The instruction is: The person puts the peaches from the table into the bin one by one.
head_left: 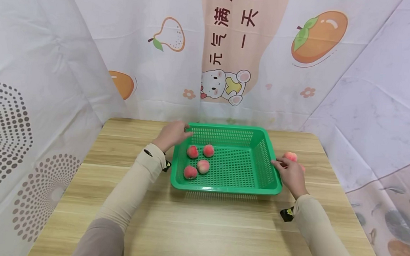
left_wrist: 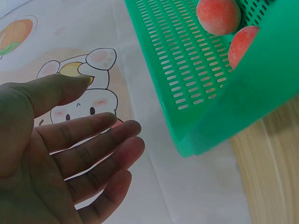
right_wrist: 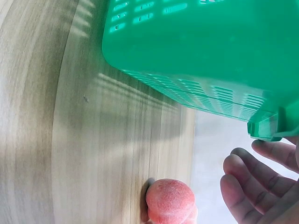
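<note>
A green plastic basket (head_left: pixel 225 189) with slotted walls stands on the wooden table. Several pink-red peaches (head_left: pixel 203 166) lie in its left half. My left hand (head_left: pixel 172 135) hovers at the basket's far left corner; the left wrist view shows its fingers loosely extended, apart from the wall, holding nothing. On the right side, my right hand (head_left: pixel 292 177) pinches the basket's rim, one finger under the edge and the thumb mostly hidden in the right wrist view. Just beyond that hand, outside the basket, are peaches (right_wrist: pixel 170 200), partly covered by it in the head view.
The wooden table (head_left: pixel 205 231) extends in front of the basket and to both sides. A white printed curtain (head_left: pixel 166 73) hangs right behind the table's back edge, with more fabric at the left and right.
</note>
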Available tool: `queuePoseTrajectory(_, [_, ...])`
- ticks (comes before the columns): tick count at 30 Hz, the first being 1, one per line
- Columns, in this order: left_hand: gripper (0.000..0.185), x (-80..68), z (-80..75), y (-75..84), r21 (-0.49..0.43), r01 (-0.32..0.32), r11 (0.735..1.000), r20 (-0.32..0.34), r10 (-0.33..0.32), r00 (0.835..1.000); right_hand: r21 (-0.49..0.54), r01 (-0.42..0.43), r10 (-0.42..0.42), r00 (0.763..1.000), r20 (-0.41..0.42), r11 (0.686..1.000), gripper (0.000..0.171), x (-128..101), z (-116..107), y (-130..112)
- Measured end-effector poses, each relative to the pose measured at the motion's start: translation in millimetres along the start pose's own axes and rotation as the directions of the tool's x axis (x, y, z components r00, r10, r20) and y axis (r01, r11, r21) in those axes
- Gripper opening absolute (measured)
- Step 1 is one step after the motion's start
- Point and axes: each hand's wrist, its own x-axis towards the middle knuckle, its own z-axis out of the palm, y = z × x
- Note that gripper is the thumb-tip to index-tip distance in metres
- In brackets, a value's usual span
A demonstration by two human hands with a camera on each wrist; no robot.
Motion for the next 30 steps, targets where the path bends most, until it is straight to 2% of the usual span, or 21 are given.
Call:
queuePoseTrajectory(23, [0.045, -5.9, 3.4, -23.9, -0.023, 0.020, 1.000, -0.033, -0.021, 0.999, -0.018, 0.012, -0.011, 1.000, 0.010, 1.000, 0.042, 0, 1, 2])
queuePoseTrajectory(30, [0.034, -8.7, 6.4, -35.0, -0.034, 0.091, 0.995, -0.063, -0.093, 0.994, -0.008, 0.006, -0.006, 1.000, 0.015, 1.000, 0.043, 0, 0, 1])
